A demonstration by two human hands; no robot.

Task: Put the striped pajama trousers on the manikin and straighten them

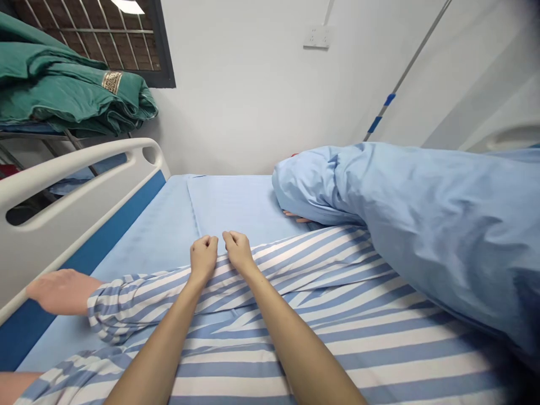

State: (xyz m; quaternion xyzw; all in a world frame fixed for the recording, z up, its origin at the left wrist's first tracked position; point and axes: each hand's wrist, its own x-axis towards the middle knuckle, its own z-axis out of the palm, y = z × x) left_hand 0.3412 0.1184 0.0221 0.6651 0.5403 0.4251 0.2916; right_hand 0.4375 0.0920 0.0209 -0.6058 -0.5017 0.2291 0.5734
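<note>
Trouser leg of blue-and-white striped cloth (230, 288), frame centre | left hand (204, 256), right hand (237, 250) over it, both tightly fisted, any hold unclear | risk: fabric may bunch if tugged unevenly

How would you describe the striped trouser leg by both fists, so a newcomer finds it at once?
Find the cream bed-end board on the picture's left. From the bare foot before it, follow the striped trouser leg rightward to the left hand and right hand. Unlike the other trouser leg, it lies nearer the white wall.
</note>
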